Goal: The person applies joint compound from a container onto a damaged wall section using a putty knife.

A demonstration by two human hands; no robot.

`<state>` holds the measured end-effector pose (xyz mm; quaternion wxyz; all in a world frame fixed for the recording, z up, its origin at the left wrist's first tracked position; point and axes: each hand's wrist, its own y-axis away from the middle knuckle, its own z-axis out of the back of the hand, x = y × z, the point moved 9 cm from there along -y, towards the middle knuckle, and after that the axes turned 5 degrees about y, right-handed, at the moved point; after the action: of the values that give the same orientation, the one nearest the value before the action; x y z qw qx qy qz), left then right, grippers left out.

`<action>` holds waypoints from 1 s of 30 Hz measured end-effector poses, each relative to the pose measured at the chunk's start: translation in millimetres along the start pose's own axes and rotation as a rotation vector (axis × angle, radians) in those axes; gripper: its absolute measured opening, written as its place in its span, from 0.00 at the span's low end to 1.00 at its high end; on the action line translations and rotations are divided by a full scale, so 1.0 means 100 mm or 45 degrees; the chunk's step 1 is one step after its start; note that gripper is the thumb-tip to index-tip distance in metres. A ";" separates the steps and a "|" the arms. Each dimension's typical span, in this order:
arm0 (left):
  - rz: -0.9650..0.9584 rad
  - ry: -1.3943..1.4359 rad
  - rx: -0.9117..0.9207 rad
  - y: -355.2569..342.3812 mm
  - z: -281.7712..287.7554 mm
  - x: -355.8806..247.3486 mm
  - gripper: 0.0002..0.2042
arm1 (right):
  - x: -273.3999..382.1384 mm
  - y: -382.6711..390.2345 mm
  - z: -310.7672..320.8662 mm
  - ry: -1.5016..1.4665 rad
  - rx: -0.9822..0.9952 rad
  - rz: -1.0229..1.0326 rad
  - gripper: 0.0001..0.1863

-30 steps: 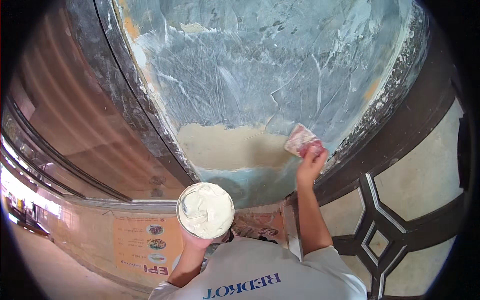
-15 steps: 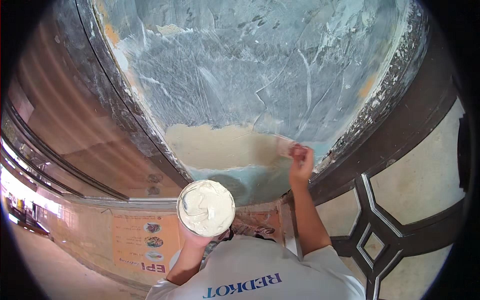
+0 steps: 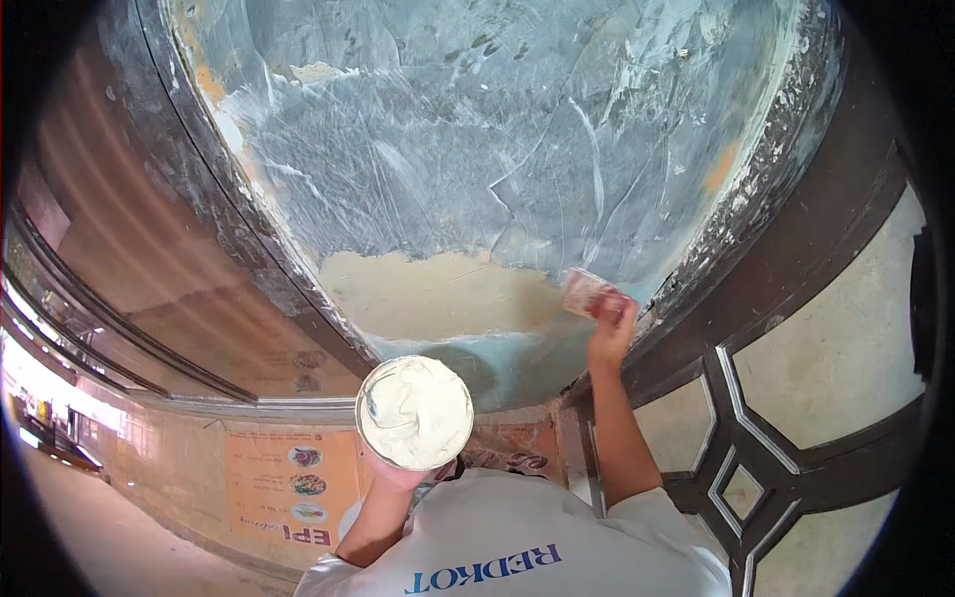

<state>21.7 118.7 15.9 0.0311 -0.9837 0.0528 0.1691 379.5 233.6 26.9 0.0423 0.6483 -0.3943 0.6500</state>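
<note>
My left hand [image 3: 396, 472] is closed around a round tub [image 3: 364, 438] from below. Thick cream-coloured putty [image 3: 428, 403] fills it, its surface swirled. To the right, my right hand [image 3: 613, 333] grips a putty knife [image 3: 584, 294] with a reddish handle. Its broad, smeared blade lies at or close to the wall [image 3: 438, 169]; whether it touches cannot be made out. Left of the blade stretches a smooth beige band of putty [image 3: 428, 294]. Above that band the wall is grey and scratched, with whitish smears; below it a pale blue strip shows.
A dark, chipped frame [image 3: 239, 214] borders the wall on the left, and another dark frame [image 3: 736, 244] on the right. Panelled dark woodwork [image 3: 686, 428] stands beside my right arm. An orange poster [image 3: 279, 483] with food pictures is at lower left.
My right hand and the putty knife have moved a little to the right, past the right end of the beige band. The tub stays almost in place; the view has shifted slightly.
</note>
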 end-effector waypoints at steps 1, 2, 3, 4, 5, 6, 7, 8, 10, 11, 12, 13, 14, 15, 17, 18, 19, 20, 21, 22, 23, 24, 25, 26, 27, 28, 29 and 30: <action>-0.070 -0.131 0.105 0.02 -0.10 -0.02 0.34 | 0.06 -0.01 0.00 -0.004 0.009 -0.001 0.11; -0.080 -0.131 0.101 0.02 -0.05 -0.02 0.34 | 0.19 -0.01 0.02 0.017 0.001 0.056 0.11; -0.050 -0.113 -0.040 0.02 0.15 -0.01 0.35 | 0.28 -0.01 0.03 0.038 -0.006 0.113 0.11; -0.006 -0.095 -0.173 0.02 0.28 0.04 0.35 | 0.29 0.03 0.03 0.039 -0.010 0.114 0.11; -0.049 -0.112 -0.022 0.02 -0.12 0.03 0.35 | 0.36 0.13 -0.18 0.156 0.164 0.236 0.09; -0.044 -0.112 -0.020 0.02 -0.07 0.06 0.35 | 0.43 0.26 -0.41 0.273 0.340 0.356 0.08; -0.307 -0.747 0.101 0.07 -0.15 -0.08 0.35 | 0.55 0.40 -0.65 0.500 0.440 0.525 0.06; -0.565 -1.377 0.229 0.13 -0.31 -0.12 0.36 | 0.62 0.53 -0.86 0.736 0.533 0.695 0.04; -0.477 -1.149 0.209 0.11 -0.26 -0.10 0.35 | 0.65 0.62 -1.08 0.718 0.668 0.709 0.04; -0.393 -0.923 0.184 0.09 -0.24 -0.08 0.41 | 0.66 0.67 -1.19 0.694 0.807 0.721 0.03; -0.397 -0.923 0.180 0.09 -0.28 -0.06 0.41 | 0.68 0.61 -1.17 0.691 0.811 0.723 0.03; -0.337 -0.705 0.204 0.10 -0.40 -0.03 0.35 | 0.72 0.47 -1.07 0.712 0.670 0.724 0.04; -0.274 -0.487 0.234 0.11 -0.47 0.01 0.37 | 0.79 0.35 -0.94 0.735 0.522 0.722 0.04; -0.132 -0.125 -0.026 0.11 -0.13 0.06 0.36 | 0.86 0.29 -0.91 0.722 0.535 0.727 0.04; -0.075 0.080 -0.121 0.11 0.00 0.09 0.35 | 1.05 0.17 -0.76 0.671 0.428 0.727 0.04; -0.008 0.282 -0.203 0.14 0.08 0.14 0.35 | 1.05 0.21 -0.80 0.661 0.447 0.730 0.04; 0.040 0.338 -0.121 0.15 0.04 0.14 0.35 | 1.06 0.29 -0.90 0.678 0.539 0.774 0.04; 0.034 0.338 -0.123 0.16 0.04 0.15 0.35 | 1.07 0.39 -1.00 0.693 0.631 0.818 0.04; -0.004 0.304 -0.134 0.17 0.05 0.13 0.34 | 1.04 0.47 -1.09 0.688 0.635 0.819 0.04; -0.035 0.269 -0.145 0.18 0.04 0.12 0.33 | 0.90 0.62 -1.27 0.713 0.812 0.800 0.05; -0.071 0.235 -0.157 0.20 0.02 0.12 0.33 | 0.77 0.74 -1.40 0.733 0.992 0.780 0.05; -0.073 0.235 -0.158 0.22 0.00 0.13 0.33 | 0.72 0.75 -1.40 0.731 0.994 0.780 0.05; -0.110 0.158 -0.098 0.24 -0.06 0.10 0.33 | 0.67 0.74 -1.44 0.784 0.986 0.746 0.05; -0.144 0.081 -0.038 0.25 -0.11 0.08 0.32 | 0.63 0.72 -1.47 0.839 0.976 0.711 0.06; -0.168 0.049 -0.014 0.26 -0.14 0.06 0.33 | 0.63 0.68 -1.46 0.832 0.982 0.714 0.06; -0.190 0.047 -0.028 0.30 -0.11 0.04 0.33 | 0.82 0.58 -1.40 0.789 0.863 0.755 0.05; -0.182 0.180 -0.142 0.32 0.01 0.05 0.33 | 1.00 0.49 -1.32 0.754 0.734 0.793 0.06; -0.173 0.315 -0.254 0.36 0.12 0.07 0.32 | 1.10 0.49 -1.32 0.746 0.746 0.796 0.06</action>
<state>19.7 83.8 0.8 -0.0621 -0.9965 -0.0277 0.0488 227.7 224.5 120.5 -0.2283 0.2749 -0.3422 0.8690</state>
